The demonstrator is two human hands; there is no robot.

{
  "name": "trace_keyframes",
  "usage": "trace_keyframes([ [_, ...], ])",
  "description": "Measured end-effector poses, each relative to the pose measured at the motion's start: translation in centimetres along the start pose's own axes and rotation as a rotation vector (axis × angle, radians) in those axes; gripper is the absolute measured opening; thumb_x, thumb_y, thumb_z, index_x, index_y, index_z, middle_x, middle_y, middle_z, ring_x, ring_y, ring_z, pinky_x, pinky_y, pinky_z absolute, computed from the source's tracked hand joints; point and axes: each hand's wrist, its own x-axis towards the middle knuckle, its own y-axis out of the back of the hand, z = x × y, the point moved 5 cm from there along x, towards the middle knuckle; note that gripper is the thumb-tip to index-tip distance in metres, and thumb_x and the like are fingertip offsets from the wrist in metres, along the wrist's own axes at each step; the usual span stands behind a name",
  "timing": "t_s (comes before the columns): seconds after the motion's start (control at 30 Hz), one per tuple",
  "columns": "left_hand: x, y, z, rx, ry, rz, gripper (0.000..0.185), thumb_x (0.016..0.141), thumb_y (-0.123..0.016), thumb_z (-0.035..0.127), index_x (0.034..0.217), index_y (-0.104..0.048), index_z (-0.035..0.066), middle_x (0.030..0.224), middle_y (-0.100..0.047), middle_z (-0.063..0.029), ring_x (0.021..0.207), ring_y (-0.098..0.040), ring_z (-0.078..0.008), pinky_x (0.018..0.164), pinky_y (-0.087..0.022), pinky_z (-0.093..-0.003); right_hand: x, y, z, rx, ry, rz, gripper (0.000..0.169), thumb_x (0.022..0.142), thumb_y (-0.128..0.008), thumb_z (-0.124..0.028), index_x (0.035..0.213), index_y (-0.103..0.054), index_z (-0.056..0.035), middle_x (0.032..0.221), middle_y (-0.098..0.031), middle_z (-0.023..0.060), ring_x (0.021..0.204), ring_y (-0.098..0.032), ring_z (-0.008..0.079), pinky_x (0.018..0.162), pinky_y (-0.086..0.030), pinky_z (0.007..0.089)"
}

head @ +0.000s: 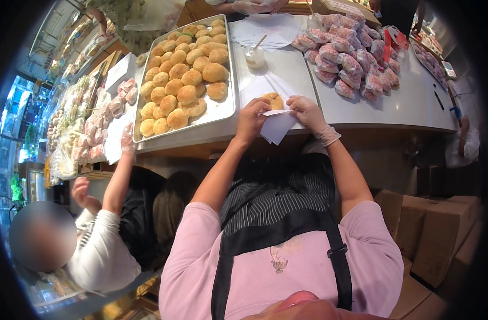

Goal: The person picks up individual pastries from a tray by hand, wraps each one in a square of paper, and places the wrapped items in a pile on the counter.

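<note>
A round golden bun (pixel 274 101) lies on white wrapping paper (pixel 276 130) at the table's front edge. My left hand (pixel 252 117), bare, pinches the near edge of the paper at the bun's left. At its right, my right hand (pixel 306 113) wears a clear plastic glove and grips the paper's folded edge. That fold stands up against the bun's near side. More white sheets (pixel 250 89) are under and behind the bun. Just beyond stands a glass jar (pixel 255 58) of whitish paste, a wooden stick leaning in it.
A metal tray (pixel 232 96) of golden buns stands at the left. Many wrapped buns (pixel 348 56) are piled at the right, with red-handled scissors (pixel 388 46) among them. A co-worker's gloved hand (pixel 128 138) is at far left, another's gloved hands (pixel 260 6) across the table. Cardboard boxes (pixel 440 236) stand behind right.
</note>
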Motion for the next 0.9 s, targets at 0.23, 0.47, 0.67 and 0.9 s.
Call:
trace_keyframes([
  [0.23, 1.0, -2.9, -0.5, -0.093, 0.035, 0.056, 0.016, 0.071, -0.072, -0.003, 0.085, -0.067, 0.003, 0.1, -0.069, -0.0089, 0.093, -0.067, -0.0218, 0.08, -0.053, -0.031, -0.7, 1.9, 1.8, -0.021, -0.061, 0.055, 0.012, 0.071, -0.068, 0.002, 0.08, -0.061, -0.0008, 0.1, -0.069, 0.0122, 0.107, -0.063, 0.0304, 0.091, -0.05, 0.0375],
  [0.47, 3.7, -3.1, -0.7, -0.021, 0.15, -0.098, 0.012, 0.071, -0.077, 0.007, 0.078, -0.07, 0.001, 0.092, -0.07, -0.0089, 0.081, -0.067, -0.0202, 0.073, -0.052, -0.0297, -1.1, 2.7, 2.1, 0.024, -0.148, 0.013, 0.005, 0.078, -0.065, -0.001, 0.082, -0.064, 0.0006, 0.102, -0.07, 0.0129, 0.11, -0.063, 0.0289, 0.092, -0.048, 0.0358],
  [0.67, 5.9, -3.1, -2.2, 0.192, 0.334, -0.25, 0.024, 0.067, -0.082, 0.019, 0.08, -0.072, 0.001, 0.08, -0.068, -0.0115, 0.071, -0.065, -0.0184, 0.064, -0.05, -0.0306, -1.1, 2.6, 2.1, 0.03, -0.234, 0.053, 0.009, 0.084, -0.065, -0.007, 0.08, -0.064, 0.0015, 0.099, -0.07, 0.0128, 0.108, -0.063, 0.028, 0.09, -0.048, 0.0345],
  [0.9, 6.3, -3.2, -2.7, 0.111, 0.33, -0.296, 0.032, 0.07, -0.079, 0.029, 0.078, -0.07, 0.0, 0.072, -0.066, -0.0128, 0.064, -0.063, -0.0222, 0.062, -0.049, -0.0348, -1.6, 2.6, 2.4, 0.146, -0.346, 0.149, 0.015, 0.086, -0.066, -0.013, 0.085, -0.067, 0.0017, 0.09, -0.07, 0.0121, 0.09, -0.067, 0.02, 0.08, -0.05, 0.0302],
])
